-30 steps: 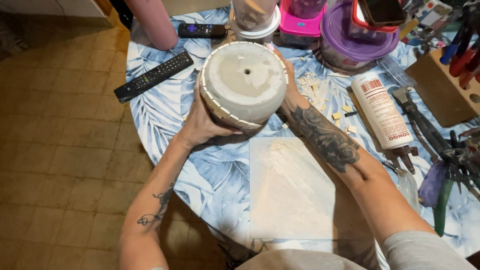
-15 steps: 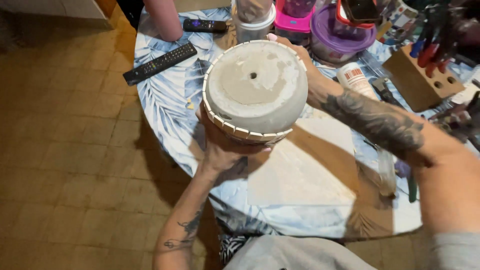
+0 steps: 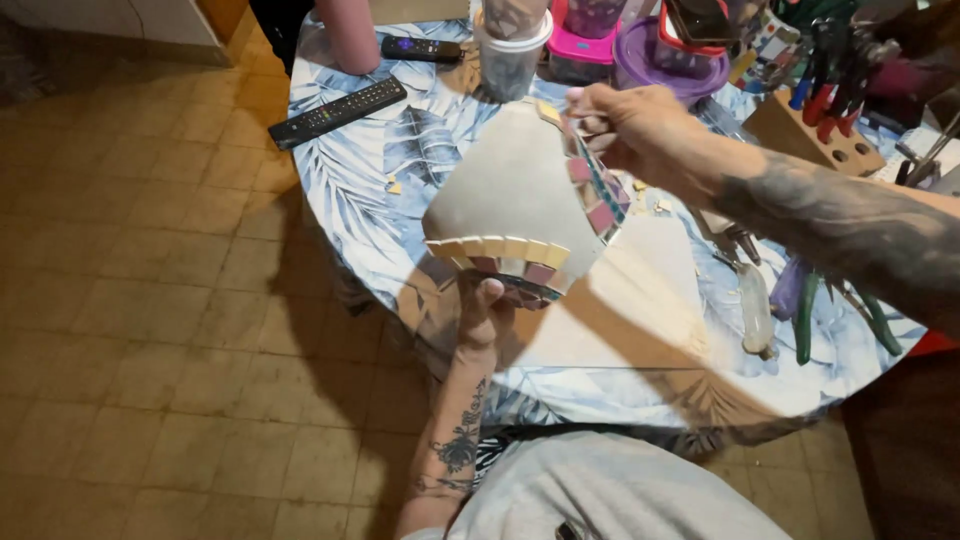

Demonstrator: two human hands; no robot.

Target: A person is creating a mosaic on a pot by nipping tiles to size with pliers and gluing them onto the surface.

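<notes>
Head view looks down on a pale, unglazed flowerpot (image 3: 510, 195) held tilted above a round table (image 3: 400, 190) covered with a blue leaf-print cloth. Its rim carries a band of small mosaic tiles (image 3: 500, 247), cream along the near edge, pink and teal further round. The left hand (image 3: 487, 305) supports the pot from below, fingers closed up against the tiled rim. The right hand (image 3: 630, 125) grips the far side near the tiles, fingers curled onto the pot's wall; whether it also pinches a loose tile I cannot tell. The step in hand looks like turning the pot to check or extend the tile band, since part of the wall is bare. Any next move would call for keeping both grips steady while the pot rotates, so that set tiles are not knocked loose and the next bare stretch comes uppermost. On the table lie two black remote controls (image 3: 338, 110), lidded plastic containers (image 3: 655, 65), a white working sheet (image 3: 620, 320) below the pot, green-handled pliers (image 3: 805, 320) and a wooden block of tools (image 3: 810, 130). Below lies a brown tiled floor (image 3: 150, 300).
</notes>
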